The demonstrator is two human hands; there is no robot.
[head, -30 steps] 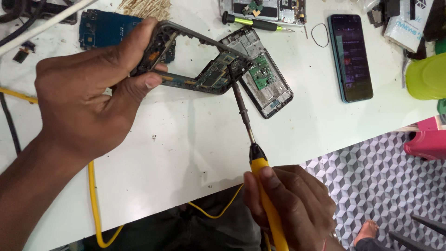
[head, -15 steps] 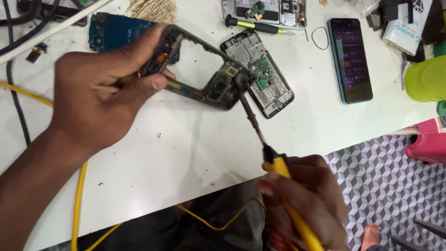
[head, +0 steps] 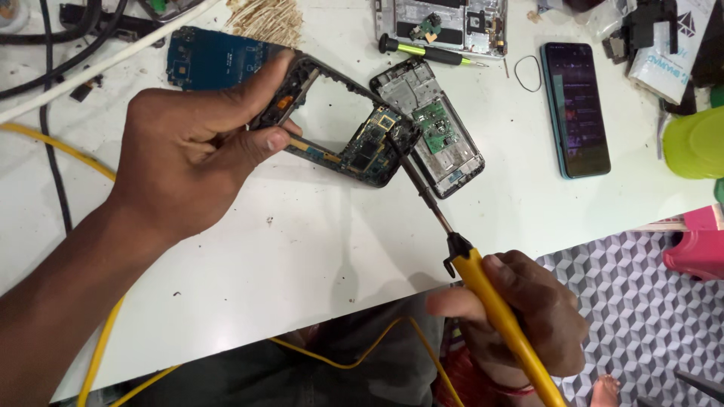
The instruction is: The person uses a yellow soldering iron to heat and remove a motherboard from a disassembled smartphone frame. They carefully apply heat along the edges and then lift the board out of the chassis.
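Note:
My left hand (head: 192, 143) grips a black phone frame (head: 354, 143) by its left end and holds it tilted above the white table (head: 302, 249). A circuit board sits in the frame's right end. My right hand (head: 520, 316) holds a yellow-handled soldering iron (head: 467, 264) near the table's front edge. Its thin metal tip reaches up to the right corner of the frame's board. Just right of the frame, an opened phone body (head: 437, 136) with a green board lies flat on the table.
A blue circuit board (head: 211, 56) lies behind my left hand. A screwdriver (head: 430, 53) and another opened phone (head: 445, 22) lie at the back, a dark smartphone (head: 577, 105) to the right. Cables run along the left. A green cup (head: 694, 143) stands at the right edge.
My right hand has drawn back toward me and to the right with the iron, its tip staying at the frame's right corner. The left hand has tilted the frame slightly.

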